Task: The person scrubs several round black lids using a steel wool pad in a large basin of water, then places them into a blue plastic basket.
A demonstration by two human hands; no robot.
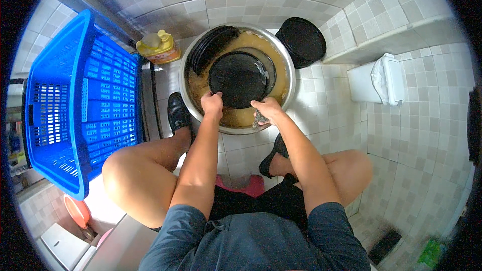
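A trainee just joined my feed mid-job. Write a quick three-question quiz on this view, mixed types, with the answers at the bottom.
1. Multiple choice: what does the right hand hold?
a) a yellow jug
b) a grey scrubber
c) a black shoe

2. True or false: the blue crate is to the left of the metal basin.

3. Short answer: which part of the round black tray is the left hand gripping?

Key: 1, b; 2, true; 3, the rim, on the side nearest the person.
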